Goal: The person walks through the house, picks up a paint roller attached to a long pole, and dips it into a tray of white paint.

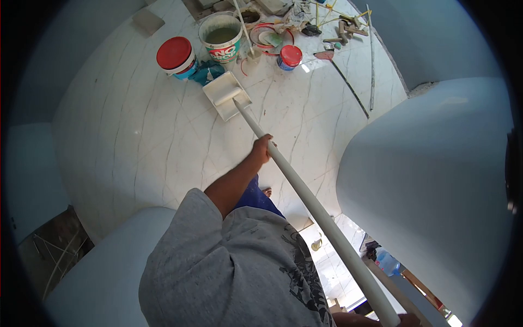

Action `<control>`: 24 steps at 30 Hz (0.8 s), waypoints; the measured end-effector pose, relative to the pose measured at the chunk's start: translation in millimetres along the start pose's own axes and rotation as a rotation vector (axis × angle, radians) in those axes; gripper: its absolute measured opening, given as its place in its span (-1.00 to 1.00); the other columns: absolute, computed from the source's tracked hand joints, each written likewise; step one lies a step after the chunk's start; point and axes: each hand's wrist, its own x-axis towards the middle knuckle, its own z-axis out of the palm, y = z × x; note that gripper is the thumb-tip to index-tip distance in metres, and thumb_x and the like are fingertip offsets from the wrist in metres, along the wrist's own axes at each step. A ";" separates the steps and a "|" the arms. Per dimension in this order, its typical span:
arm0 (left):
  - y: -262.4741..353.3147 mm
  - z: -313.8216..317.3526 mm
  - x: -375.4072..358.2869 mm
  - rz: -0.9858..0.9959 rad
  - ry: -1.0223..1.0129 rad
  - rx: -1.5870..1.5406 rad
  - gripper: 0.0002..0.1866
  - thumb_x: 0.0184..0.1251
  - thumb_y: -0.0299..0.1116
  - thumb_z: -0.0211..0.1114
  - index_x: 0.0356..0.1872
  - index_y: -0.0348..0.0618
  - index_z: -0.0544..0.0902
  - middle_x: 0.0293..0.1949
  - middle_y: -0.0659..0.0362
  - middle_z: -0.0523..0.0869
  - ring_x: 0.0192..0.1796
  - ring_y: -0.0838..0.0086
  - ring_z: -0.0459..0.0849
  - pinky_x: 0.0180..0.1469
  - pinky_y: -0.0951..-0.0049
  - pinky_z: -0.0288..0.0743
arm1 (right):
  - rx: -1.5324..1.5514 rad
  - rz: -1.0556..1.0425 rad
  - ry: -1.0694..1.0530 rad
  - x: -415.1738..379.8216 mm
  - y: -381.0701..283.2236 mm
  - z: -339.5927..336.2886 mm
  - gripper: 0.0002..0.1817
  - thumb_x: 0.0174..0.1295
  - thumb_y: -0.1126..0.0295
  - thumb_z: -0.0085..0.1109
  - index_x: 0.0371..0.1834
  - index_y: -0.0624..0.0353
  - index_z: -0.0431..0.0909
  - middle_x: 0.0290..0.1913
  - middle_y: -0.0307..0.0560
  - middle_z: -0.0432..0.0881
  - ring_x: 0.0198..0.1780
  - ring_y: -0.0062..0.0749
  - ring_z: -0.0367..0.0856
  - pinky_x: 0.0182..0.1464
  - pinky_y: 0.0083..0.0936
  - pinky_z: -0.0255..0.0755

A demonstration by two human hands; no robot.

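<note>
A long pale pole point(310, 199) runs from the lower right up to a white paint roller point(226, 96), which rests in a white tray point(222, 111) on the floor. My left hand point(263, 148) is wrapped round the pole at its upper part. Low in the frame, my right hand point(408, 320) is at the pole's near end, mostly cut off by the bottom edge, its fingers closed around it as far as shows. Just beyond the tray lies a teal cloth or bag point(209, 72).
Behind the tray are an open bucket point(223, 50) with a stick in it, a red-lidded bucket point(175, 54) and a small red-lidded tub point(290, 56). A long-handled scraper point(348, 86) lies to the right. Pale blue walls point(425, 163) curve in on both sides.
</note>
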 end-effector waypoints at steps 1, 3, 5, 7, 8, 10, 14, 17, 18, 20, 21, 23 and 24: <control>8.5 -0.3 4.9 -0.003 0.002 0.013 -0.79 0.03 -0.33 0.17 -0.41 -0.22 0.38 -0.63 0.11 0.48 -0.61 0.39 0.50 -0.69 0.49 0.39 | -0.008 -0.002 -0.008 0.5 -5.0 3.8 -0.84 -0.13 0.29 0.03 -0.67 0.13 0.48 -0.62 -0.16 0.49 -0.59 -0.41 0.47 -0.62 -0.48 0.30; 5.9 -0.2 16.6 0.010 -0.006 0.000 -0.78 0.02 -0.33 0.18 -0.40 -0.23 0.38 -0.62 0.12 0.49 -0.63 0.41 0.49 -0.69 0.52 0.38 | 0.386 0.192 -0.251 8.3 -26.2 13.2 -0.76 -0.28 0.18 0.11 -0.66 0.13 0.50 -0.61 -0.12 0.48 -0.59 -0.35 0.46 -0.60 -0.44 0.30; -0.9 3.9 15.1 0.021 0.052 -0.080 -0.78 0.02 -0.33 0.18 -0.40 -0.22 0.39 -0.61 0.11 0.50 -0.64 0.42 0.49 -0.72 0.55 0.35 | 0.594 0.294 -0.363 15.8 -37.7 24.2 -0.71 -0.35 0.13 0.15 -0.65 0.13 0.51 -0.60 -0.10 0.48 -0.59 -0.32 0.46 -0.58 -0.43 0.29; -23.2 -1.2 1.9 0.033 0.032 -0.043 -0.78 0.03 -0.33 0.19 -0.37 -0.21 0.39 -0.61 0.10 0.51 -0.63 0.42 0.49 -0.73 0.55 0.34 | 0.553 0.350 -0.111 17.1 -45.2 48.1 -0.72 -0.34 0.13 0.16 -0.66 0.12 0.51 -0.62 -0.10 0.47 -0.61 -0.33 0.45 -0.60 -0.46 0.28; -33.7 0.7 -7.1 0.011 0.027 -0.020 -0.78 0.03 -0.33 0.18 -0.37 -0.21 0.39 -0.61 0.09 0.51 -0.63 0.42 0.49 -0.73 0.55 0.35 | 0.475 0.393 0.021 18.1 -49.3 53.6 -0.72 -0.33 0.13 0.16 -0.67 0.11 0.51 -0.62 -0.10 0.47 -0.61 -0.34 0.45 -0.61 -0.48 0.28; -38.0 1.8 -17.9 -0.037 -0.011 0.027 -0.78 0.04 -0.33 0.18 -0.36 -0.20 0.39 -0.62 0.09 0.51 -0.63 0.40 0.51 -0.72 0.55 0.35 | 0.391 0.414 0.015 21.9 -55.4 59.4 -0.72 -0.30 0.13 0.15 -0.65 0.11 0.52 -0.60 -0.08 0.49 -0.60 -0.35 0.46 -0.59 -0.49 0.31; -7.5 0.0 7.7 -0.018 -0.027 -0.010 -0.79 0.05 -0.34 0.17 -0.37 -0.21 0.37 -0.63 0.08 0.50 -0.65 0.40 0.49 -0.69 0.51 0.37 | 0.442 0.390 -0.296 22.1 -39.6 22.2 -0.72 -0.25 0.15 0.13 -0.60 0.14 0.55 -0.55 -0.06 0.52 -0.55 -0.39 0.51 -0.56 -0.48 0.36; -14.0 4.7 6.9 0.003 -0.031 -0.107 -0.79 0.04 -0.33 0.17 -0.40 -0.22 0.37 -0.62 0.09 0.50 -0.61 0.39 0.50 -0.65 0.49 0.39 | 0.511 0.180 -0.345 17.0 -21.5 7.3 -0.77 -0.20 0.20 0.10 -0.60 0.14 0.55 -0.53 -0.06 0.52 -0.49 -0.42 0.53 -0.58 -0.47 0.37; -14.1 5.6 7.0 0.020 -0.028 -0.171 -0.79 0.04 -0.32 0.17 -0.41 -0.22 0.37 -0.61 0.09 0.50 -0.60 0.39 0.51 -0.63 0.49 0.40 | 0.544 0.127 -0.357 19.5 -26.5 17.1 -0.78 -0.19 0.21 0.09 -0.61 0.14 0.53 -0.53 -0.07 0.52 -0.48 -0.42 0.52 -0.59 -0.47 0.37; -35.5 1.5 0.0 -0.007 -0.070 -0.141 -0.78 0.03 -0.32 0.17 -0.41 -0.23 0.37 -0.61 0.09 0.50 -0.59 0.38 0.51 -0.63 0.48 0.40 | 0.491 0.281 -0.277 27.6 -59.7 59.8 -0.81 -0.16 0.23 0.09 -0.67 0.11 0.48 -0.62 -0.12 0.47 -0.56 -0.42 0.49 -0.65 -0.44 0.32; -46.8 1.7 -5.9 -0.033 -0.120 -0.100 -0.77 0.03 -0.31 0.17 -0.40 -0.24 0.37 -0.61 0.09 0.50 -0.59 0.37 0.51 -0.63 0.48 0.40 | 0.477 0.330 -0.246 28.1 -54.7 56.9 -0.81 -0.16 0.23 0.09 -0.69 0.11 0.46 -0.65 -0.14 0.46 -0.58 -0.42 0.48 -0.67 -0.43 0.30; -53.0 4.0 -11.9 -0.044 -0.080 -0.107 -0.78 0.03 -0.30 0.17 -0.42 -0.24 0.39 -0.62 0.08 0.50 -0.60 0.34 0.51 -0.63 0.46 0.41 | 0.088 0.371 0.149 27.3 -42.2 55.3 -0.81 -0.23 0.23 0.12 -0.75 0.07 0.40 -0.75 -0.22 0.38 -0.71 -0.43 0.40 -0.75 -0.42 0.20; -50.0 3.6 -11.7 -0.033 -0.083 -0.075 -0.78 0.03 -0.30 0.17 -0.43 -0.24 0.40 -0.62 0.09 0.50 -0.60 0.35 0.51 -0.65 0.48 0.40 | -0.043 0.394 0.279 26.8 -36.9 49.0 -0.80 -0.25 0.22 0.13 -0.77 0.05 0.38 -0.79 -0.25 0.36 -0.75 -0.43 0.37 -0.77 -0.42 0.17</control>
